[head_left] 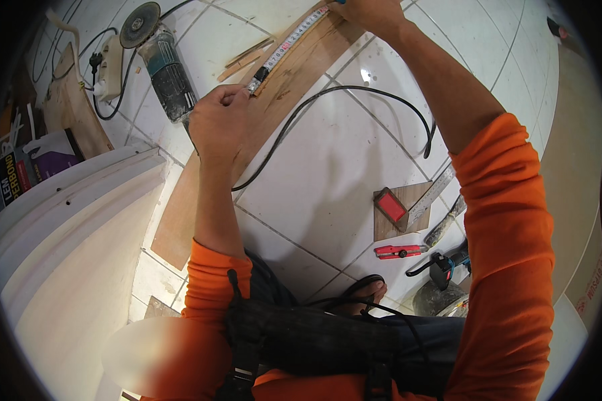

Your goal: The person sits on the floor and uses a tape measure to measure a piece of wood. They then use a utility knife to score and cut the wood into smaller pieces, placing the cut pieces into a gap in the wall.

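Observation:
A tape measure (292, 43) with a white blade is stretched along a long brown wooden plank (274, 120) on the floor. My left hand (219, 123) is closed in a pinch on the blade's near left end, at the plank's edge. At the top edge of the view, my right hand (374, 15) is by the blade's far end, its fingers bent around a small blue thing (341, 1) mostly cut off by the frame. What that blue thing is cannot be made out. Thin wood strips (244, 60) lie beside the plank.
An angle grinder (164, 67) lies left of the plank, near a power strip (110, 67). A black cable (334, 88) loops over the white tiles. At right are a red-faced block (390, 206), a metal square (431, 197), a red utility knife (400, 251) and a blue-black power tool (443, 269).

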